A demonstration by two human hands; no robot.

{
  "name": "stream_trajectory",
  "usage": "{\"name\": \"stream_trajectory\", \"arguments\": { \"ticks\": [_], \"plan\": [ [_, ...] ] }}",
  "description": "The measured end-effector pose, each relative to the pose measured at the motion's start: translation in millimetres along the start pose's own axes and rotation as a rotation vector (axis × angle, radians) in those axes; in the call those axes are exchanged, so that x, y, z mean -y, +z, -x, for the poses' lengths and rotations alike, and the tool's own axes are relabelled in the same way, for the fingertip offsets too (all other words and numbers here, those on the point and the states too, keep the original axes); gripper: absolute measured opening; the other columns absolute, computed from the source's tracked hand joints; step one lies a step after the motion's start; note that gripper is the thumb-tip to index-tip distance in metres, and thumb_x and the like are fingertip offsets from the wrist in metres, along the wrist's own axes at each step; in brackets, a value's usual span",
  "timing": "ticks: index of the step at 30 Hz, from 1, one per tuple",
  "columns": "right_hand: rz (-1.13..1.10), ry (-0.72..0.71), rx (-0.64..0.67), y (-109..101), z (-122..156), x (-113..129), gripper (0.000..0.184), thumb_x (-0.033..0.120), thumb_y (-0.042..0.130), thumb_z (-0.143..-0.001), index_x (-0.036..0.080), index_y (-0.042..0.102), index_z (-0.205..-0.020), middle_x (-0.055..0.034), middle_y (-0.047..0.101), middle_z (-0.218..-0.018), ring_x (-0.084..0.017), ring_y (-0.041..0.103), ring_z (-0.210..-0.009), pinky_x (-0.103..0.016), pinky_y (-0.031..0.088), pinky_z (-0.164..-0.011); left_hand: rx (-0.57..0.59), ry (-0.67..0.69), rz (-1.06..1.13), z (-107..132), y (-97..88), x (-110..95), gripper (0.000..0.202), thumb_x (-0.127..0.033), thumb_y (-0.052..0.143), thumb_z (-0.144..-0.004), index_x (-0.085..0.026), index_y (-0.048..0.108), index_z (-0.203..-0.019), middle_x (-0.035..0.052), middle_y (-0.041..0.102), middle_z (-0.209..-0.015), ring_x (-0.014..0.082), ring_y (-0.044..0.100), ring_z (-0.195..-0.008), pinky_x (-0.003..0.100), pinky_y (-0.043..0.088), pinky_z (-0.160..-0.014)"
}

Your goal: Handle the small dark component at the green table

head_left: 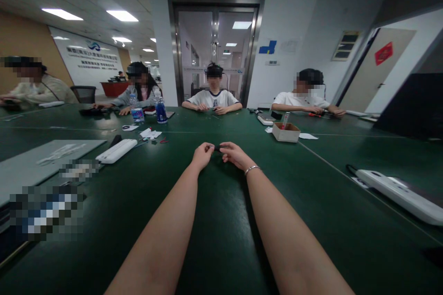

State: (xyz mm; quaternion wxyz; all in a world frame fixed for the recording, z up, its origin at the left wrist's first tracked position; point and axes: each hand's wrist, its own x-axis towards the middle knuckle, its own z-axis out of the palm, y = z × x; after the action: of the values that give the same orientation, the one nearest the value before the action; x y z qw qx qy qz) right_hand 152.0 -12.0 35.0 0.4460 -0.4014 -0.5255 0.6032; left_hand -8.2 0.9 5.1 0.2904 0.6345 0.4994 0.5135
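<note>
Both my arms reach forward over the dark green table. Between my hands is a small black object, too small and dark for me to name. My left hand pinches its left end between thumb and fingers. At its right end, my right hand holds it with fingers curled, and a silver bracelet circles that wrist. The hands are close together, just above the table or resting on it; I cannot tell which. My fingers hide part of the black object.
On the left are a white power strip, a grey board, paper scraps and two bottles. A small open box stands ahead right, with another white strip nearer. Several people sit around the table.
</note>
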Motion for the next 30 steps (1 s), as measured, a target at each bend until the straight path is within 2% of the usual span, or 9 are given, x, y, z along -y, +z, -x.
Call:
{"name": "stream_trajectory", "arguments": {
  "ticks": [2, 7, 9, 16, 19, 22, 25, 27, 30],
  "plan": [
    [-0.029, 0.003, 0.008, -0.9, -1.0, -1.1, 0.031, 0.002, 0.062, -0.081, 0.014, 0.048, -0.105, 0.0007, 0.061, -0.066, -0.008, 0.056, -0.045, -0.016, 0.049, -0.044, 0.004, -0.006, -0.01, 0.2, -0.4, -0.4, 0.016, -0.018, 0.054, -0.081, -0.014, 0.063, -0.093, 0.0038, 0.063, -0.075, 0.0139, 0.057, -0.07, 0.026, 0.045, -0.069],
    [0.04, 0.016, 0.008, -1.2, -4.2, -3.8, 0.008, 0.019, 0.054, -0.092, 0.012, 0.051, -0.094, -0.0058, 0.063, -0.067, -0.007, 0.051, -0.041, -0.014, 0.044, -0.038, 0.012, -0.019, -0.025, 0.4, -0.9, -0.9, 0.017, -0.019, 0.053, -0.082, -0.014, 0.063, -0.095, 0.0037, 0.063, -0.075, 0.0138, 0.057, -0.07, 0.025, 0.044, -0.068],
    [0.039, 0.0, 0.003, -1.5, -4.4, -4.2, 0.005, 0.014, 0.054, -0.091, 0.012, 0.052, -0.095, -0.0043, 0.063, -0.068, -0.006, 0.051, -0.041, -0.014, 0.044, -0.038, 0.013, -0.014, -0.027, 0.2, -0.7, 0.1, 0.017, -0.019, 0.053, -0.082, -0.014, 0.063, -0.095, 0.0044, 0.064, -0.078, 0.0141, 0.058, -0.072, 0.026, 0.045, -0.07],
    [0.043, -0.035, 0.039, -6.0, -5.6, -7.6, 0.023, 0.005, 0.066, -0.076, 0.013, 0.052, -0.093, 0.0019, 0.058, -0.062, -0.007, 0.053, -0.046, -0.015, 0.047, -0.045, 0.015, -0.013, -0.034, -2.1, -1.4, 3.3, 0.019, -0.025, 0.053, -0.083, -0.014, 0.063, -0.094, 0.0064, 0.066, -0.085, 0.0156, 0.06, -0.076, 0.028, 0.047, -0.073],
    [0.2, -0.066, 0.035, -3.7, -10.5, -14.2, 0.029, 0.003, 0.068, -0.069, 0.015, 0.049, -0.087, 0.0033, 0.058, -0.061, -0.007, 0.052, -0.044, -0.017, 0.045, -0.044, 0.001, -0.024, -0.046, 0.1, -2.1, -1.5, 0.019, -0.029, 0.053, -0.083, -0.015, 0.063, -0.092, 0.0066, 0.065, -0.089, 0.0145, 0.06, -0.076, 0.025, 0.047, -0.07],
    [0.437, -0.141, -0.072, 2.1, -14.1, -21.5, 0.033, 0.006, 0.073, -0.062, 0.017, 0.049, -0.082, 0.0045, 0.059, -0.065, -0.009, 0.052, -0.046, -0.019, 0.043, -0.044, 0.005, -0.064, -0.075, 5.5, -1.6, -9.1, 0.02, -0.031, 0.054, -0.084, -0.015, 0.061, -0.094, 0.0066, 0.065, -0.095, 0.0112, 0.06, -0.065, 0.023, 0.047, -0.064],
    [0.728, -0.277, -0.194, 8.7, -14.1, -24.8, 0.025, 0.013, 0.076, -0.06, 0.017, 0.055, -0.072, 0.0027, 0.06, -0.07, -0.013, 0.057, -0.062, -0.022, 0.045, -0.057, 0.02, -0.094, -0.109, 10.5, 0.3, -15.3, 0.018, -0.028, 0.057, -0.082, -0.017, 0.059, -0.097, 0.0057, 0.065, -0.1, 0.0081, 0.059, -0.055, 0.024, 0.047, -0.064],
    [0.871, -0.333, -0.201, 12.5, -12.9, -23.9, 0.017, 0.016, 0.075, -0.062, 0.016, 0.058, -0.064, 0.0008, 0.061, -0.074, -0.015, 0.058, -0.072, -0.023, 0.044, -0.065, 0.021, -0.111, -0.139, 12.6, 1.6, -18.2, 0.017, -0.026, 0.058, -0.082, -0.018, 0.059, -0.097, 0.0055, 0.066, -0.1, 0.0082, 0.06, -0.055, 0.024, 0.048, -0.066],
    [0.925, -0.302, -0.168, 16.9, -9.2, -19.7, 0.009, 0.017, 0.072, -0.067, 0.017, 0.063, -0.065, -0.0006, 0.062, -0.075, -0.015, 0.058, -0.071, -0.023, 0.044, -0.065, 0.004, -0.141, -0.173, 16.2, 1.2, -22.6, 0.018, -0.027, 0.056, -0.083, -0.019, 0.059, -0.099, 0.0061, 0.066, -0.1, 0.009, 0.061, -0.057, 0.024, 0.049, -0.066]
  ]
}}
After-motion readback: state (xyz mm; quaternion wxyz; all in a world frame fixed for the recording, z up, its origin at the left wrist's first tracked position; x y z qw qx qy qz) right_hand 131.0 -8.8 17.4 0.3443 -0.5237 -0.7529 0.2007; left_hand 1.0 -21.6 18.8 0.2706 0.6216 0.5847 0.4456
